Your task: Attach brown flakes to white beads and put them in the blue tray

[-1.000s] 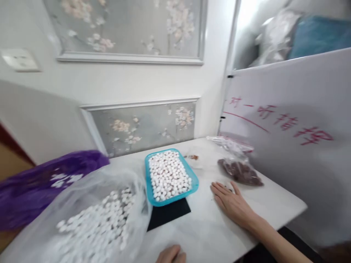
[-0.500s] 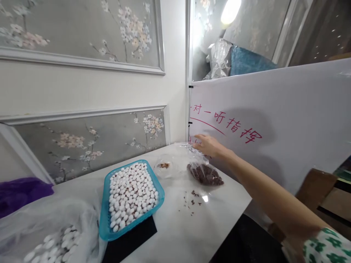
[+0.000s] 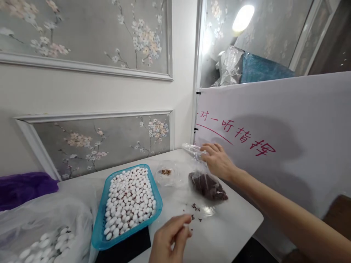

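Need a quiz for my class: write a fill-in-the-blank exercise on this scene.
The person's ____ hand is at the clear bag with dark contents.
The pieces filling the tray are mostly ____ in colour.
The plastic beyond the cloudy bag at the left edge is ____ in colour.

Missing words: right; white; purple.

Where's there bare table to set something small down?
A patch of table lies bare right of the left hand, toward the right corner; a smaller one between blue basket and brown scraps. Crowded leftward: basket, white-filled bag, purple plastic.
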`<action>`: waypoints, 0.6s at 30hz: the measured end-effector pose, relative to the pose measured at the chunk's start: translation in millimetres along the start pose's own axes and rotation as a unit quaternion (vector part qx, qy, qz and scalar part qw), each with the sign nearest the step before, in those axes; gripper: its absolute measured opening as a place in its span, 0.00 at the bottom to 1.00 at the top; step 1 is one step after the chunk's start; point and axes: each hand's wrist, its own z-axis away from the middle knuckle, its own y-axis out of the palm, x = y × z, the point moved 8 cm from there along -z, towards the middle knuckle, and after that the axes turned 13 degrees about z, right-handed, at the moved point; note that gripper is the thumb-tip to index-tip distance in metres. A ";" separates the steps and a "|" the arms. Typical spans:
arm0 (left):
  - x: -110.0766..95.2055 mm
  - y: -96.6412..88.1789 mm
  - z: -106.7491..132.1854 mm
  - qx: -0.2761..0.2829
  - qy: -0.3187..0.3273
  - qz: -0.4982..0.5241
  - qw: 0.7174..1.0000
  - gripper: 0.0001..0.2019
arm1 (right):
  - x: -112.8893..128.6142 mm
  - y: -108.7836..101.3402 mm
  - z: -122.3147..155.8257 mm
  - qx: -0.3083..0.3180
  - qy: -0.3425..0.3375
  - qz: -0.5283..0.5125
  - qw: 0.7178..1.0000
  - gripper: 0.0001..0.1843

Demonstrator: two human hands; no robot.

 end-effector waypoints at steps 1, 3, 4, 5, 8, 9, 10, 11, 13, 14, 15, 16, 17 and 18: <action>-0.6 11.4 -13.9 0.011 -0.024 0.017 1.000 0.16 | 7.4 -3.5 7.2 -0.015 -0.011 0.001 1.000 0.15; -3.8 31.8 -37.5 0.029 -0.063 0.045 0.997 0.18 | 8.6 -8.4 12.5 -0.039 -0.006 0.000 0.999 0.17; -5.2 40.0 -45.9 0.035 -0.082 0.057 0.994 0.19 | 1.2 -10.4 9.5 -0.050 0.012 -0.002 0.999 0.16; -6.5 46.8 -51.8 0.040 -0.097 0.068 0.992 0.20 | -10.8 -11.8 3.1 -0.059 0.039 -0.005 0.997 0.14; -9.5 59.2 -56.9 0.053 -0.124 0.095 0.986 0.21 | -55.5 -6.0 -27.9 -0.043 0.119 -0.024 0.992 0.17; -10.4 60.6 -56.3 0.056 -0.127 0.101 0.985 0.21 | -66.5 0.6 -38.7 -0.016 0.128 -0.037 0.991 0.16; -11.5 60.3 -55.6 0.057 -0.128 0.104 0.985 0.20 | -73.7 8.8 -47.6 0.017 0.127 -0.052 0.990 0.17; -12.8 58.5 -55.2 0.055 -0.127 0.105 0.985 0.20 | -78.0 17.4 -53.8 0.051 0.125 -0.066 0.989 0.16; -17.1 50.5 -56.6 0.043 -0.122 0.105 0.986 0.19 | -78.0 32.4 -58.4 0.112 0.113 -0.093 0.983 0.17; -20.1 45.6 -58.2 0.036 -0.119 0.104 0.987 0.19 | -75.0 37.6 -57.9 0.137 0.105 -0.104 0.979 0.17; -23.7 40.7 -60.1 0.029 -0.118 0.104 0.987 0.19 | -71.1 40.3 -56.5 0.157 0.097 -0.113 0.976 0.16; -27.4 36.5 -62.1 0.023 -0.118 0.105 0.987 0.18 | -67.2 40.3 -54.7 0.173 0.088 -0.121 0.973 0.15; -31.1 33.4 -64.1 0.019 -0.120 0.110 0.986 0.18 | -63.8 37.4 -52.9 0.183 0.081 -0.126 0.972 0.16; -34.8 31.4 -66.3 0.014 -0.122 0.117 0.986 0.18 | -61.2 31.6 -51.4 0.187 0.075 -0.129 0.971 0.17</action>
